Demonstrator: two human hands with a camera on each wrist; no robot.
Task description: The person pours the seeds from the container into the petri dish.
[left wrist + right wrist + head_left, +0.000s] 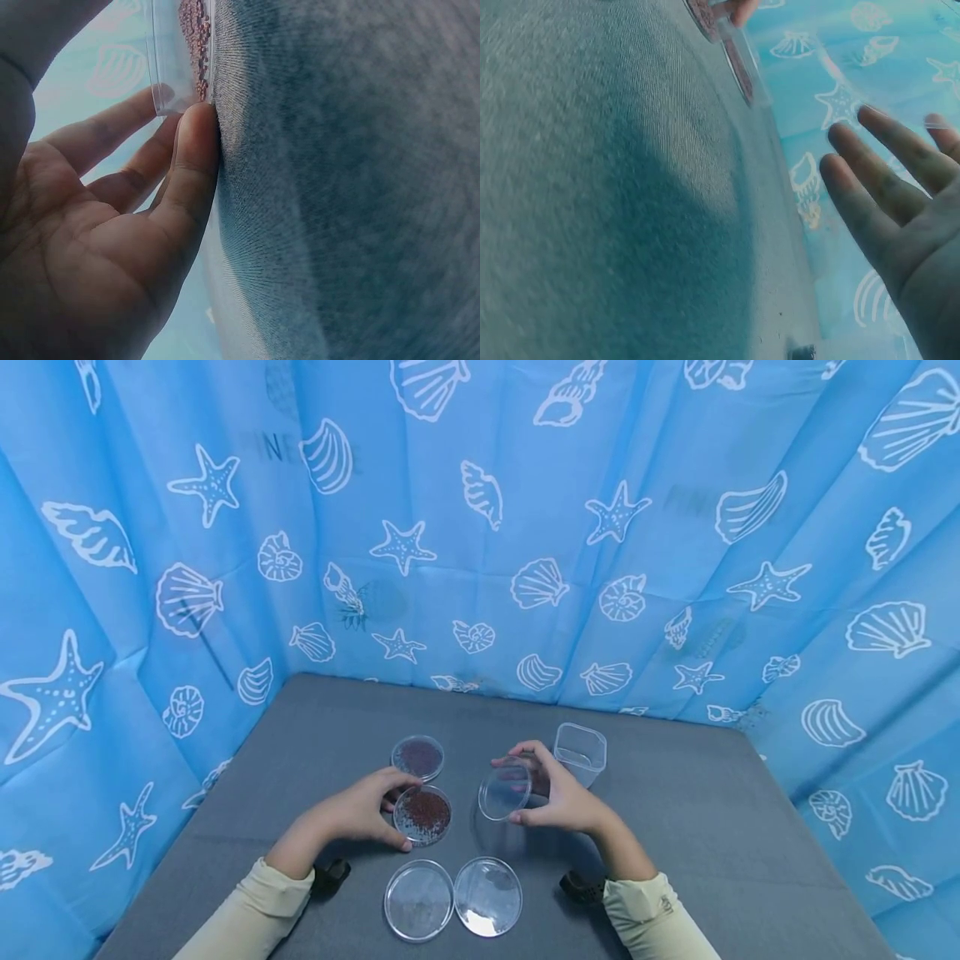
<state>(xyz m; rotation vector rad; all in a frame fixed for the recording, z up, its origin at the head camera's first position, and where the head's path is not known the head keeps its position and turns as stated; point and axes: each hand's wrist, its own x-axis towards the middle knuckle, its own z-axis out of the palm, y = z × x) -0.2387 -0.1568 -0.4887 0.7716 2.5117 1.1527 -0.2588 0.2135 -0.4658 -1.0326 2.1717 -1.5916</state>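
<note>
With thumb and fingers around its left side, my left hand [365, 810] grips a clear petri dish [422, 815] of reddish-brown granules on the table. In the left wrist view the thumb presses the near side of that granule-filled dish [184, 56], fingers at its far side. My right hand [558, 793] holds an empty clear petri dish [505, 791] by its edge, tilted above the table to the right. Only a thin part of its rim shows at the right fingertips in the right wrist view. Behind the left hand lies another petri dish [417, 757] with darker granules.
Two clear empty round dishes [418, 901] lie side by side near the front of the grey table [675, 827]. A clear square plastic container [581, 747] stands just behind the right hand. A blue curtain [480, 568] with white shells borders the table.
</note>
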